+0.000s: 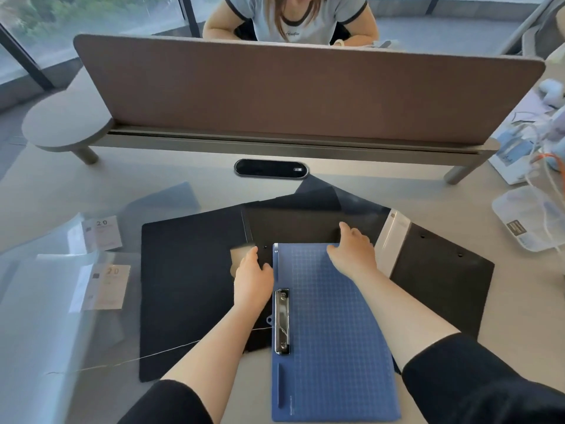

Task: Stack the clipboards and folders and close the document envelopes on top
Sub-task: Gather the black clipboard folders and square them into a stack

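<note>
A blue gridded clipboard (330, 332) with a metal clip on its left edge lies in front of me, on top of black folders. My left hand (252, 278) rests at its far left corner. My right hand (351, 252) lies on its far right corner, fingers spread. A black folder (183, 286) lies to the left, another black folder (305, 221) behind, and a black clipboard (443, 280) with a white strip to the right. Two clear document envelopes (46, 301) with paper labels lie at the far left.
A brown desk divider (305, 93) stands across the far side, with a person seated behind it. A black cable port (270, 168) sits in the grey table (122, 179). Plastic packages and cables (532, 215) lie at the right edge.
</note>
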`<state>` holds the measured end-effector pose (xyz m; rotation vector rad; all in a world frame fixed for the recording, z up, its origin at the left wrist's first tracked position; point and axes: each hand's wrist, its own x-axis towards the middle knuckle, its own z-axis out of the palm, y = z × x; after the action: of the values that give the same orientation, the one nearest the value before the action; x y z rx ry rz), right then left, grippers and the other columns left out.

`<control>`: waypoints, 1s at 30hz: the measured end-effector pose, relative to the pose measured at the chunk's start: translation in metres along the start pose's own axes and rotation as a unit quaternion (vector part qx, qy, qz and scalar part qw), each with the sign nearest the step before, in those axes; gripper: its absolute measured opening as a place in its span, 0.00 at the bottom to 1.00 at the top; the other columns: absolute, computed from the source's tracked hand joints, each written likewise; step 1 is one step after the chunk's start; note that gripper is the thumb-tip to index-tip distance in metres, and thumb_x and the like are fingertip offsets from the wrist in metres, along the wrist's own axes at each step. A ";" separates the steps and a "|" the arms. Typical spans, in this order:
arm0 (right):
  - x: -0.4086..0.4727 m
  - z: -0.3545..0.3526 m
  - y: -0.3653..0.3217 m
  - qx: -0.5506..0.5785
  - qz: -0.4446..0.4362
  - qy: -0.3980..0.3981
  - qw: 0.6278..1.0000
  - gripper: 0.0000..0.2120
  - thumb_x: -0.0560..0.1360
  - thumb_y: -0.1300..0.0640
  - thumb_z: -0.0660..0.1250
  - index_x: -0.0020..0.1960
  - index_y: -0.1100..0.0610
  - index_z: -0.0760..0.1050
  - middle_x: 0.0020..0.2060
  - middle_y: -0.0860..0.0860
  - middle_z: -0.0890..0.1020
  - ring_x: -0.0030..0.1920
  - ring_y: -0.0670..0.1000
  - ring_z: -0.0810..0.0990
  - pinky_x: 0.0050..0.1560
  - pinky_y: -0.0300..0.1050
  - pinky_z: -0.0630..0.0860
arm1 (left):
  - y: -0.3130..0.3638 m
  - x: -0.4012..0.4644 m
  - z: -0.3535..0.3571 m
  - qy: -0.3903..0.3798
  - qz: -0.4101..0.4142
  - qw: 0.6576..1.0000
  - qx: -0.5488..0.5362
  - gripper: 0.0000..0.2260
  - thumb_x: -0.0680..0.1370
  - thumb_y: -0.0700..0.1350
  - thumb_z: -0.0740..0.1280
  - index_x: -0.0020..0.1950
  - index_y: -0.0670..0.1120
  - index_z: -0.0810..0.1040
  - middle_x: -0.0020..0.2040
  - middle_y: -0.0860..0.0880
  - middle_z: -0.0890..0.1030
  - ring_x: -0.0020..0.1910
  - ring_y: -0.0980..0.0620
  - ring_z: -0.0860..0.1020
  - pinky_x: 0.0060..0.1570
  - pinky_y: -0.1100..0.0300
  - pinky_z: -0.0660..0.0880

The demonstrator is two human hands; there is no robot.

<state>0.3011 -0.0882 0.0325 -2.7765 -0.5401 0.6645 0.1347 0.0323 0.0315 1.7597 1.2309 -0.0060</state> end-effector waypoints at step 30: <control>-0.002 -0.024 -0.029 0.225 -0.041 0.091 0.969 0.24 0.79 0.62 0.63 0.74 0.49 0.64 0.74 0.51 0.65 0.72 0.55 0.68 0.68 0.48 0.69 | 0.037 0.003 -0.023 0.133 -0.059 0.979 -0.140 0.20 0.80 0.38 0.65 0.71 0.46 0.70 0.66 0.44 0.78 0.63 0.42 0.78 0.58 0.48 0.76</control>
<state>0.3023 -0.0659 0.0631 -2.3438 -0.4042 0.4403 0.1526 0.0493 0.0681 1.4729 1.4483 0.3286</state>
